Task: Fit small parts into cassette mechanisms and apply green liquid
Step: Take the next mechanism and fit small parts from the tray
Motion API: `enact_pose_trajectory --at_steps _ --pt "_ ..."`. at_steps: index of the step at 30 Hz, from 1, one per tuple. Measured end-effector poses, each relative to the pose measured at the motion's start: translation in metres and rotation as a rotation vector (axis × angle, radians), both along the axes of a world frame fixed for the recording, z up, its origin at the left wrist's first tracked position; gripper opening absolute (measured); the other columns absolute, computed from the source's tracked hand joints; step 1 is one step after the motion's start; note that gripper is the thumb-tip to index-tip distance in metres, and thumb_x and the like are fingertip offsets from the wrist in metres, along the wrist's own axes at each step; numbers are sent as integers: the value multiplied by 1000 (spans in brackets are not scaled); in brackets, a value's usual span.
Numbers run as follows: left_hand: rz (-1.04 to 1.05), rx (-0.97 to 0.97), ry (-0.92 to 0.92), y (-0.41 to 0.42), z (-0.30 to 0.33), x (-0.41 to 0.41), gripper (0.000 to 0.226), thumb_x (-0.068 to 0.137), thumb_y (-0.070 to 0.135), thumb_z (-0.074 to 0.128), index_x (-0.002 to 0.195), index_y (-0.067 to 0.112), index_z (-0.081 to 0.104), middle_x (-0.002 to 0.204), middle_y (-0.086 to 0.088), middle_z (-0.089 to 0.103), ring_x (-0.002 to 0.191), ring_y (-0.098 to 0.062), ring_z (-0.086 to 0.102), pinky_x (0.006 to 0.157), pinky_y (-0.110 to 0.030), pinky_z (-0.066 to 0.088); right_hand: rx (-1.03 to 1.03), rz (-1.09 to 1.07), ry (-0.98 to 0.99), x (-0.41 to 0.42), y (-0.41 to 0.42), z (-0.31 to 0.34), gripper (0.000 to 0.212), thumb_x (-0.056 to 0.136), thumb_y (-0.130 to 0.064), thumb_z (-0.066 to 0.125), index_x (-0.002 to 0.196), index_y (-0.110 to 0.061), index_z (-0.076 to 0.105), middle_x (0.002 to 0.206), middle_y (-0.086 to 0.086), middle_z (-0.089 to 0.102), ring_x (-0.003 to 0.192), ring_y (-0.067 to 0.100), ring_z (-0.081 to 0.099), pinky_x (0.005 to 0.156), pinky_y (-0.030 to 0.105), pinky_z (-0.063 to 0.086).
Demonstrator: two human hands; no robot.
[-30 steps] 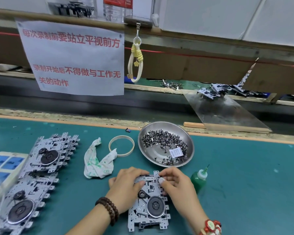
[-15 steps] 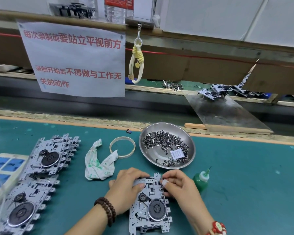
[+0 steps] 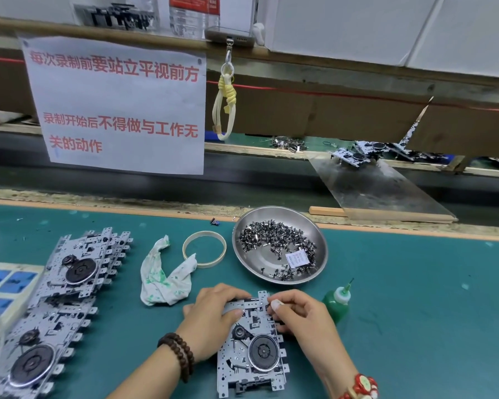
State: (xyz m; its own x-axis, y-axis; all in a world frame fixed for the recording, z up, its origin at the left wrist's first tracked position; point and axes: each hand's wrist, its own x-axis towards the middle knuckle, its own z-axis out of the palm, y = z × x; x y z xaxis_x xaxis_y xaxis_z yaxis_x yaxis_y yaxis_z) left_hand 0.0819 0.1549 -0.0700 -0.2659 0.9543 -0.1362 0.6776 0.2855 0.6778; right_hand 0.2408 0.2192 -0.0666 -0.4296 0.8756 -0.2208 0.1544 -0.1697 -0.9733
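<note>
On the green desk (image 3: 401,326) near its front edge: a flat cassette mechanism (image 3: 252,352), stamped grey sheet metal, pierced with slots and tabs, with a round black flywheel rimmed in bright metal and a smaller black pulley beside it. Left hand (image 3: 213,318) laid over its upper left corner, fingers curled on the plate, thumb pressed flat against the metal; grip closed on the mechanism. Right hand (image 3: 297,315) at the upper right corner, fingers bent, thumb and forefinger pinched together at the plate's edge; whatever sits in that grip too small to make out. Just right of that hand, a soft green squeeze bottle (image 3: 336,302) with a white collar and thin green nozzle, its lower part hidden behind the wrist. Behind the hands, a shallow round steel dish (image 3: 314,234) holding a heap of tiny dark metal parts (image 3: 274,237) and a small white printed slip, text illegible. Left of the dish, a thin cream ring (image 3: 204,249) and a crumpled white rag (image 3: 163,279) spotted green. Far left, overlapping stacks of identical mechanisms (image 3: 55,306), cut off at the frame edge. Brown bead bracelet on the left wrist, red one on the right, partly cropped.
</note>
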Motion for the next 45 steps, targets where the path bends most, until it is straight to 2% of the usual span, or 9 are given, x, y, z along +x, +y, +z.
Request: enact_pose_trajectory --at_steps 9,15,20,25,30,34,38,41,45 --pt "12 -5 -1 0 1 1 26 97 30 44 118 46 49 112 30 42 122 -1 29 103 -32 20 124 -52 -109 -3 -2 -3 15 85 -5 63 77 -16 67 70 1 69 59 3 59 55 16 48" --pt "14 3 -13 -2 0 2 25 97 31 44 115 48 49 107 32 40 119 0 30 96 -29 19 255 -9 -275 -7 -2 -5 15 84 -12 67 73 -23 67 86 4 62 54 1 53 57 13 47" --pt "15 -2 -16 -2 1 2 26 97 30 44 115 48 49 110 31 41 120 0 29 97 -29 19 295 -9 -317 -9 -4 -5 13 82 -14 68 72 -22 68 84 0 64 66 5 58 72 30 55" --pt "13 24 -45 -2 3 3 27 96 27 47 112 48 49 112 30 42 121 -1 31 106 -32 22 293 -40 -295 -10 -5 -6 15 81 -12 69 70 -22 68 81 1 62 65 6 56 74 35 54" --pt "-13 66 -68 0 4 8 30 96 22 46 100 52 47 105 35 41 117 2 31 99 -27 22 299 -46 -295 -8 -3 -7 19 81 -10 68 68 -23 68 78 2 62 57 3 51 67 26 51" --pt "-52 42 -111 0 6 5 36 96 19 47 95 55 45 107 32 45 118 -1 38 108 -34 27 311 -22 -312 -10 -2 -8 18 81 -13 68 68 -26 66 83 1 60 61 6 50 61 10 39" --pt "-80 25 -120 -1 6 -2 34 95 20 49 102 52 49 115 27 50 116 0 41 107 -29 29 354 -20 -365 -11 -3 -10 19 83 -17 66 69 -30 63 88 -5 56 72 4 55 66 5 38" --pt "-80 35 -155 2 8 -2 32 94 20 51 99 51 51 115 26 53 116 1 43 104 -23 30 322 -20 -332 -10 -4 -10 18 84 -14 66 70 -26 64 80 -5 66 72 -1 60 65 5 41" --pt "-4 62 -144 8 8 10 22 92 29 53 82 48 51 100 27 54 110 0 42 103 -32 31 307 -21 -309 -10 -4 -10 16 83 -12 66 71 -22 65 68 -6 69 64 2 62 60 8 42"
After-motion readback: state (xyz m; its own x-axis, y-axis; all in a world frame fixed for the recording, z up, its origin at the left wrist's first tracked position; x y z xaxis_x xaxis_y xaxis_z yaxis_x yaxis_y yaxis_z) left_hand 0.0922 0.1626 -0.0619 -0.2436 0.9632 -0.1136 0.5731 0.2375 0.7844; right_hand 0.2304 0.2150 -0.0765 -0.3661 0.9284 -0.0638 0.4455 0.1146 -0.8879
